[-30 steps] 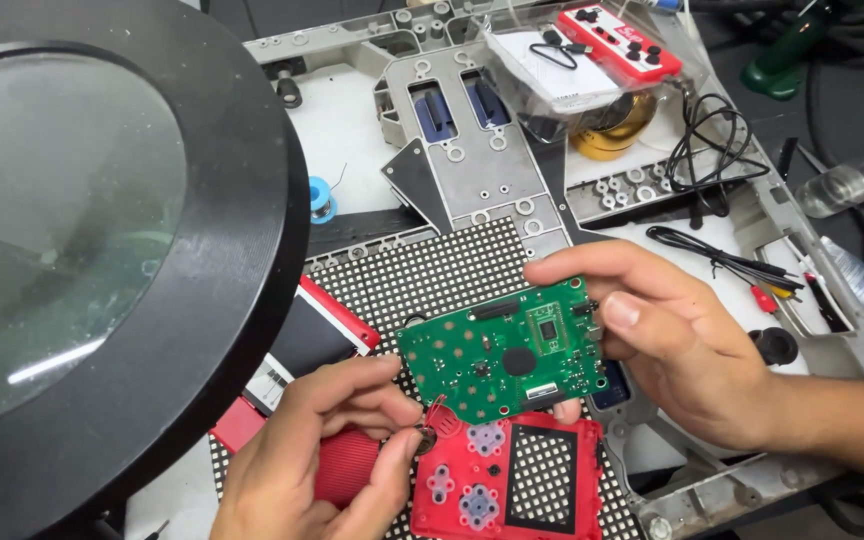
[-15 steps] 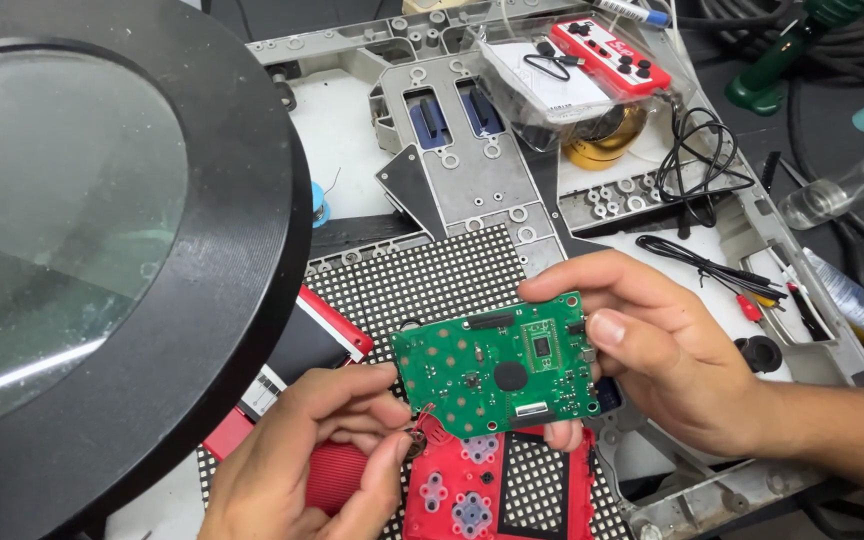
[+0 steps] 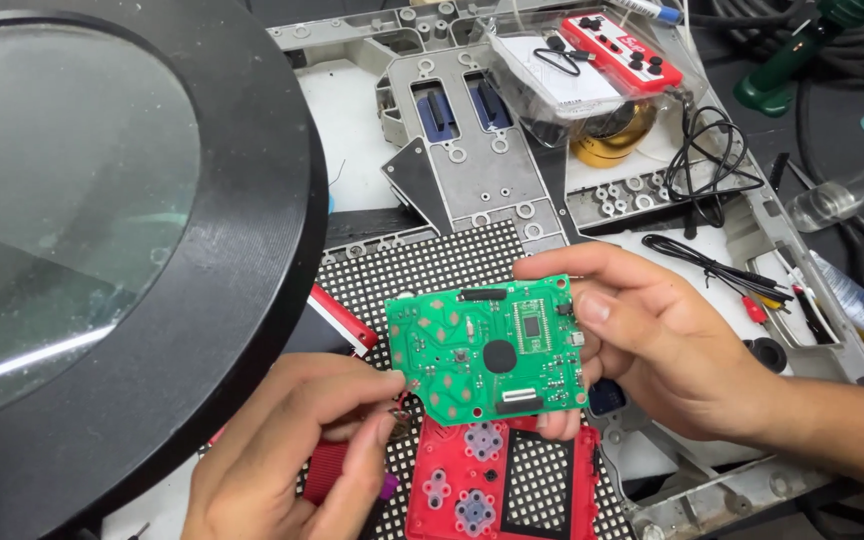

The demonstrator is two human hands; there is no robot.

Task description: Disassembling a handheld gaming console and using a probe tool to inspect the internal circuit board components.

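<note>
Green circuit board (image 3: 489, 348) held between both hands, right hand (image 3: 667, 340) gripping.

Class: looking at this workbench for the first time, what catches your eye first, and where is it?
A green circuit board sits mid-frame, pinched by the right hand and touched at its lower left corner by the left hand. A big black-rimmed magnifier lens fills the left side. Below the board lies a red handheld shell.

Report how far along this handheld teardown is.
Done: the green circuit board is out of the red plastic front shell, which lies on the perforated mat. In hand: right hand grips the board, left hand pinches its corner. Left: cannot tell.
</note>
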